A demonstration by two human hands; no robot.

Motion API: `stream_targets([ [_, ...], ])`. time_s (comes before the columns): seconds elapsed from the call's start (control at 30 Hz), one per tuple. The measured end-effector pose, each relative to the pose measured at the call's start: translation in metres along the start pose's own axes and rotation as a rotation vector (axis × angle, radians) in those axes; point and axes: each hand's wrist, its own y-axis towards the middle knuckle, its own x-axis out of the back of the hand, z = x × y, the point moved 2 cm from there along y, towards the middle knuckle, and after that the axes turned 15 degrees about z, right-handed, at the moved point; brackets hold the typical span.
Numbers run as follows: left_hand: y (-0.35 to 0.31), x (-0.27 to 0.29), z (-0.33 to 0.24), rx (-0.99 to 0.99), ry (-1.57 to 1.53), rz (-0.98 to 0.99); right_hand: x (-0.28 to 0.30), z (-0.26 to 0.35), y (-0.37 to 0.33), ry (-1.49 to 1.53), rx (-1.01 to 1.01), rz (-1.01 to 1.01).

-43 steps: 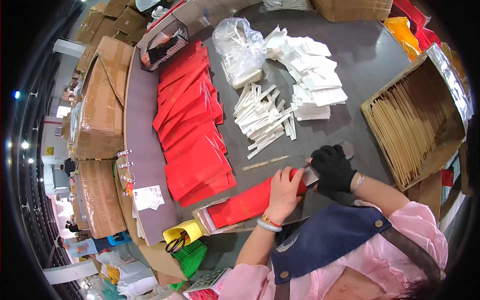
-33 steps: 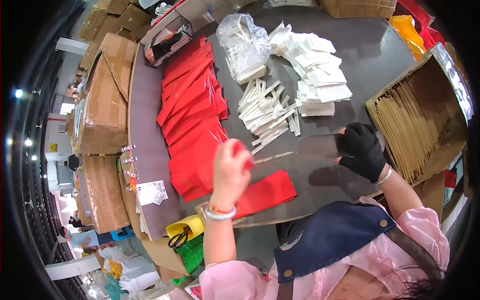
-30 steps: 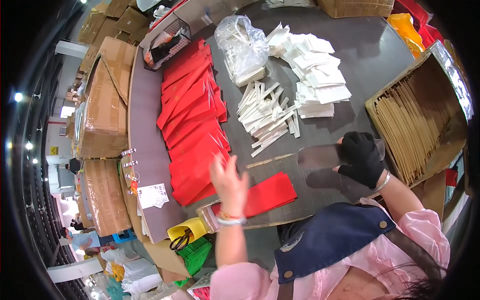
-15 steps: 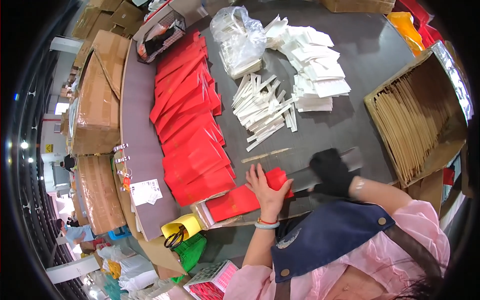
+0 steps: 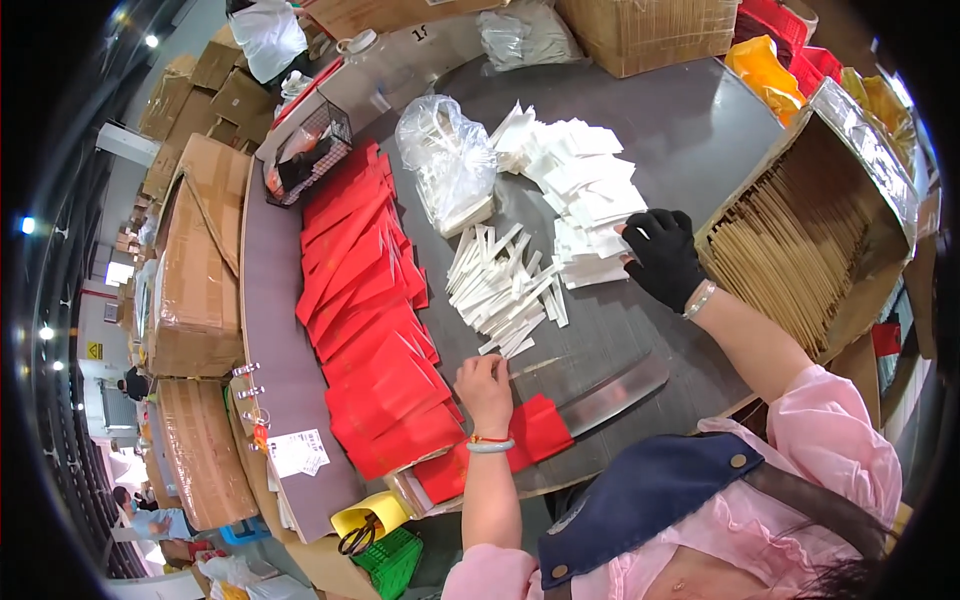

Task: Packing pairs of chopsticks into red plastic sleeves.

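My bare left hand [image 5: 485, 390] is closed, its fingertips pinched at the near end of a heap of white paper strips [image 5: 505, 285]. My right hand [image 5: 663, 255], in a black glove with bare fingertips, reaches the right edge of a pile of white folded papers [image 5: 590, 200]. Its fingers are bent, with thumb and forefinger apart at the pile. Under my left forearm a red envelope [image 5: 540, 432] lies along the table's near edge. A flat grey metal plate [image 5: 618, 392] runs out from its right end.
Overlapping red envelopes [image 5: 360, 330] fill the left side. A clear plastic bag [image 5: 445, 160] lies beyond the strips. An open carton [image 5: 720, 240] of brown card pieces stands at the right. A yellow holder [image 5: 385, 512] with black-handled scissors hangs at the near left corner.
My left hand has lifted off the red envelope and moved left and forward to the strips. My right hand has gone from the metal plate out to the white papers. The view has shifted.
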Motion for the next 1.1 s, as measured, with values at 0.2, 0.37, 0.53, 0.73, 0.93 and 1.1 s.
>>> stream_targets([
  [0.2, 0.008, 0.005, -0.003, -0.125, -0.075, -0.033, -0.031, -0.014, 0.013, -0.086, 0.056, -0.046],
  [0.37, 0.004, 0.012, 0.01, -0.219, 0.066, -0.005, 0.0, 0.023, -0.007, -0.035, 0.099, -0.025],
  [0.53, -0.015, 0.021, 0.003, -0.118, -0.057, 0.017, -0.016, 0.055, -0.058, 0.033, 0.183, 0.103],
  [0.73, -0.041, 0.03, -0.039, -0.096, -0.315, 0.094, -0.029, 0.058, -0.073, 0.058, 0.383, 0.192],
  [0.93, -0.028, -0.005, -0.101, -0.263, -0.462, 0.154, 0.003, 0.038, -0.063, 0.381, 0.17, 0.02],
  [1.1, -0.019, -0.036, -0.102, -0.366, -0.337, 0.1, 0.047, -0.018, -0.088, 0.339, -0.124, 0.018],
])
